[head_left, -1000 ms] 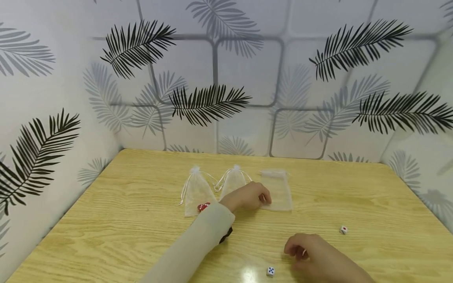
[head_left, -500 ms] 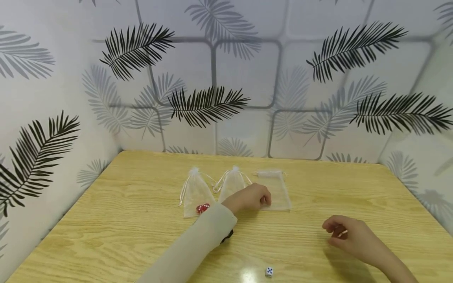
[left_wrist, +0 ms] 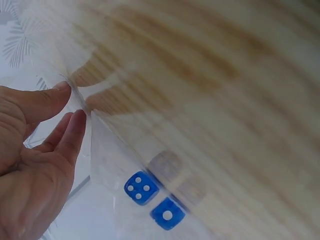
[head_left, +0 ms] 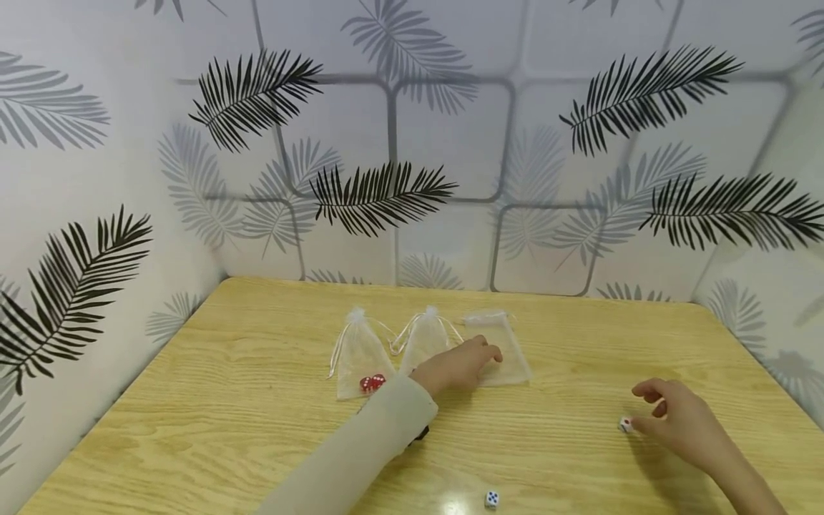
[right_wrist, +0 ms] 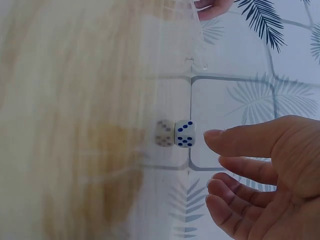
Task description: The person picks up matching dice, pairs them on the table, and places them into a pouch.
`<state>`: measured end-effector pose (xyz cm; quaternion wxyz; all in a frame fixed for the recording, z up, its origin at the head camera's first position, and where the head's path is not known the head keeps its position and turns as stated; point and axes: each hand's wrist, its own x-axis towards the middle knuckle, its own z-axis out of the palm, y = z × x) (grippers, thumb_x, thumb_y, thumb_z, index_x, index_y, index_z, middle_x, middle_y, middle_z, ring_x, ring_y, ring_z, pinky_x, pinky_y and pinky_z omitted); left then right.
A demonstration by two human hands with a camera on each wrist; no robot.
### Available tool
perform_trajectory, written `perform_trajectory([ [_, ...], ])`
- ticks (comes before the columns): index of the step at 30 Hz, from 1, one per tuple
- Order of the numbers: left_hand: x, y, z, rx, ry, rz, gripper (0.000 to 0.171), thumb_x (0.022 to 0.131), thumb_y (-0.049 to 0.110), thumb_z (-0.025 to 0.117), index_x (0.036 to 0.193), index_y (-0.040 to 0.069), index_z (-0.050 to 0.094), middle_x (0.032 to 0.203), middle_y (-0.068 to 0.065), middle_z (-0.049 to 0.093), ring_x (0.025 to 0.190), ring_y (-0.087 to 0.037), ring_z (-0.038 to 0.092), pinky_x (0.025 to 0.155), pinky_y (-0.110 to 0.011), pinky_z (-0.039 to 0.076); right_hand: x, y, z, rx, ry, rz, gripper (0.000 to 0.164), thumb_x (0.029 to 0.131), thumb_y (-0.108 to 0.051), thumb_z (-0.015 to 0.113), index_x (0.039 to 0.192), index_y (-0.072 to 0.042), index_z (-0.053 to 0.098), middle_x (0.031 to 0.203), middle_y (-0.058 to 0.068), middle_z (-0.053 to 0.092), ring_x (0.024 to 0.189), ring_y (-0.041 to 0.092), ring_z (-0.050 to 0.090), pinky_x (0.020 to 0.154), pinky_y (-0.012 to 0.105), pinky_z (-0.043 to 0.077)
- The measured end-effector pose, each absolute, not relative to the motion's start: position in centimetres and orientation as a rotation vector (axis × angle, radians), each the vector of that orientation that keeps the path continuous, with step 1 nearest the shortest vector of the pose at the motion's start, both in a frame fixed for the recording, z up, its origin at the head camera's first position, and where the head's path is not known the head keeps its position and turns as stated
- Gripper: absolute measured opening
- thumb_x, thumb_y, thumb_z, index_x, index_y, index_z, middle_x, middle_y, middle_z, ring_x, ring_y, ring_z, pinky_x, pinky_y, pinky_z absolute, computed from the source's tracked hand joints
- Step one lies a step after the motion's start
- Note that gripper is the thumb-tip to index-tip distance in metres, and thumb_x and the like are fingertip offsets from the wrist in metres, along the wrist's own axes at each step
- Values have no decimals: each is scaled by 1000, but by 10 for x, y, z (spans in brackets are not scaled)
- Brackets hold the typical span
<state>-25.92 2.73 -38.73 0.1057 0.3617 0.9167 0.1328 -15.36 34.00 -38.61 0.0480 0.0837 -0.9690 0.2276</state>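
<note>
My left hand reaches over the near left part of a flat white sheer bag, with thumb and fingers apart at its edge. In the left wrist view, two blue dice lie under sheer fabric beside the left hand. My right hand hovers at the right, fingers loosely bent, thumb tip right by a white die with a red dot on top. In the right wrist view this white die shows blue dots, and a small gap separates it from the thumb.
Two drawn-shut sheer bags stand left of the flat one: the leftmost bag with red dice in it, and the middle bag, partly hidden by my left arm. Another white die lies near the front edge of the wooden table.
My right hand has moved right and away from me to the white die with the red dot. The fingers of my left hand have lifted and straightened at the flat bag.
</note>
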Motion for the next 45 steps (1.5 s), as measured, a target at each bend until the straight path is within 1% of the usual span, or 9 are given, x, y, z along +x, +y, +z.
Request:
perform_trajectory([
  [6,-259,25,-391,1012,2719,373,54,86,-10,54,135,12,48,135,-8,48,120,-16,49,96,-22,43,-155,340,-392,252,-2968,706,37,78,-14,75,106,6,62,97,17,64,78,19,57,60,32,48],
  [10,-259,23,-390,1044,2733,313,52,89,-4,54,139,9,45,140,-7,49,131,-18,45,108,-24,37,-156,339,-394,272,-2990,705,32,77,-14,75,102,3,64,94,11,66,75,14,56,60,27,46],
  [19,-259,19,-391,1010,2715,373,51,92,0,52,141,9,45,142,-4,50,133,-16,44,111,-25,33,-156,339,-398,338,-3047,782,25,75,-12,77,96,-3,64,85,1,65,70,-1,54,60,22,46],
  [21,-259,19,-391,1022,2708,385,45,91,1,55,135,9,51,134,-2,56,126,-13,50,107,-24,37,-155,339,-399,373,-3040,796,23,75,-12,76,93,-5,65,83,0,64,69,-3,54,60,21,46],
  [23,-260,18,-391,1071,2705,362,32,91,2,57,122,7,57,116,1,60,109,-9,54,97,-21,42,-156,340,-401,405,-3028,788,20,75,-12,77,90,-7,65,81,-1,64,67,-4,53,59,21,46],
  [25,-261,18,-390,1130,2703,335,16,90,3,60,105,7,59,97,2,55,91,-9,50,84,-22,41,-156,340,-401,431,-3034,790,17,76,-12,76,89,-7,65,80,-2,63,67,-5,52,59,21,46],
  [27,-262,19,-390,1182,2700,305,7,90,3,60,93,6,55,87,2,47,83,-12,43,77,-25,37,-156,339,-401,439,-3047,801,14,78,-12,74,88,-8,65,79,-2,63,67,-5,51,58,20,45],
  [34,-265,20,-388,1198,2693,268,12,89,5,62,87,8,50,91,1,49,85,-11,43,79,-24,38,-153,330,-398,490,-3067,867,11,82,-13,71,90,-6,66,81,-1,64,68,-6,52,59,19,47],
  [45,-265,19,-386,1207,2687,269,12,89,4,61,86,7,50,84,2,44,80,-12,40,74,-24,35,-136,277,-391,738,-2999,967,8,82,-9,71,87,-8,64,79,-7,61,68,-5,50,58,19,46],
])
